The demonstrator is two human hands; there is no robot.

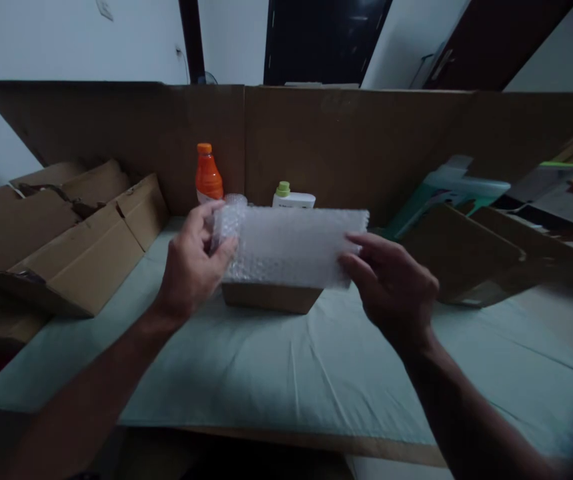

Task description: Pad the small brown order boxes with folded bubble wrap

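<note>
A sheet of clear bubble wrap (291,245) is stretched between my two hands above a small open cardboard box (271,298). My left hand (193,267) pinches its left end, where the wrap curls round something I cannot make out. At the right edge my right hand (391,287) grips the sheet with thumb and fingers. Behind the wrap stand an orange bottle (208,175) with an orange cap and a white bottle (293,197) with a green cap.
A pale cloth (286,373) covers the table. Flattened cardboard boxes (66,233) lie at the left and more cardboard (471,250) at the right. A tall cardboard wall (346,140) stands along the back. A white and green object (446,187) leans at the right.
</note>
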